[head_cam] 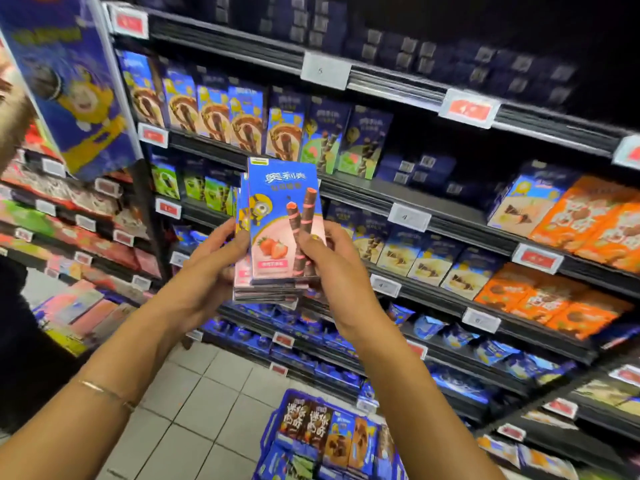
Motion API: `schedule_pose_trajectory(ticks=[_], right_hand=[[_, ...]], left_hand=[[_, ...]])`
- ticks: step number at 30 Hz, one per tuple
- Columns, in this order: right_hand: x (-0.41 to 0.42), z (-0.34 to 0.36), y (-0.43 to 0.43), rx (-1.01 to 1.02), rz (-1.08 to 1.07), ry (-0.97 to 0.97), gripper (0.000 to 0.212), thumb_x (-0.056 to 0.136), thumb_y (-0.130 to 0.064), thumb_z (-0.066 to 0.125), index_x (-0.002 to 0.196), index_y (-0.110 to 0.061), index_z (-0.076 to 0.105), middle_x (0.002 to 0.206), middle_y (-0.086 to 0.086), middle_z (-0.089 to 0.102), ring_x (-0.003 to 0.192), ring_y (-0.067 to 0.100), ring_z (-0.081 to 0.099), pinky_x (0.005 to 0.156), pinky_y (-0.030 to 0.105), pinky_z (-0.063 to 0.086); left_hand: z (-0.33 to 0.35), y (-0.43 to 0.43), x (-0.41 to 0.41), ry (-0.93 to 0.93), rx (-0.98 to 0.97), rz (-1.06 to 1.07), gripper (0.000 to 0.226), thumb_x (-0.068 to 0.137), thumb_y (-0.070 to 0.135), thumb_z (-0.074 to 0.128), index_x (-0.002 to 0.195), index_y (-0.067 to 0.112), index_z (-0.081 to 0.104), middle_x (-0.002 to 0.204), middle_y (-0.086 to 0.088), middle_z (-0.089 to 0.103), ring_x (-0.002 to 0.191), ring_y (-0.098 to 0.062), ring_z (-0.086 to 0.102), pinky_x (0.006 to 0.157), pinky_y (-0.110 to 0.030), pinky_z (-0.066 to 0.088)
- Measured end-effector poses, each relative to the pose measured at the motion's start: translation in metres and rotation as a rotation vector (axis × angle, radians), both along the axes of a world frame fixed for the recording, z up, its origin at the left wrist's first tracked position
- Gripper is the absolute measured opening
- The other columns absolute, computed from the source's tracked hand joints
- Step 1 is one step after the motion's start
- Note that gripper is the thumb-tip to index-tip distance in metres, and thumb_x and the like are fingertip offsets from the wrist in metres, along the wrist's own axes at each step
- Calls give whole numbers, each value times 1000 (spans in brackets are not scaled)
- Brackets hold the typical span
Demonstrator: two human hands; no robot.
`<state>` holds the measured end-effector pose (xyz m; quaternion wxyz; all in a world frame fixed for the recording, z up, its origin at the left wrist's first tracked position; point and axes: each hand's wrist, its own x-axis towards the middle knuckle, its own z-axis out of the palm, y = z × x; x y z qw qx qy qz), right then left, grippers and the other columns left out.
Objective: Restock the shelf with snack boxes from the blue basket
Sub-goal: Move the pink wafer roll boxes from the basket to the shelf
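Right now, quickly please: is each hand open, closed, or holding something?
Left hand: grips the stack of strawberry snack boxes from its left side.
Right hand: grips the same stack, thumb on the front box.

Both arms on my feed are bare, uncovered from the hands back to where the lower edge of the picture cuts them off. The left forearm (114, 362) wears a thin bracelet (107, 393), gold in colour, sitting well back from the wrist. It is a fine band or chain lying close against the arm, with what may be a small clasp at its near end. I cannot make out links at this sharpness. The left hand (207, 271) has nothing on it that I can pick out. On the right hand (332, 271) the thumbnail (315, 238) carries a yellowish patch, either polish or a sticker. The right forearm (408, 368) is plain.
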<state>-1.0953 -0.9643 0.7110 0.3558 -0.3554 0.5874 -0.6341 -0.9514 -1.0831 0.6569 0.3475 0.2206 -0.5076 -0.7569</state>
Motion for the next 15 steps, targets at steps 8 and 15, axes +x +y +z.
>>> schedule_pose_trajectory(ticks=[8,15], right_hand=[[-12,38,-51,-71,30,-65,14,92,-8,67,106,-7,64,75,-3,72,72,13,68,72,32,54],[-24,92,-99,-213,139,-84,15,88,-1,67,94,-14,65,78,-4,73,69,12,67,65,29,54]], left_hand=[[51,-51,-4,57,-52,112,71,84,22,63,148,-3,48,147,-32,56,135,-54,50,116,-64,40],[119,-105,-5,54,-284,219,41,93,21,54,131,11,62,107,-7,78,80,-20,74,64,-29,62]])
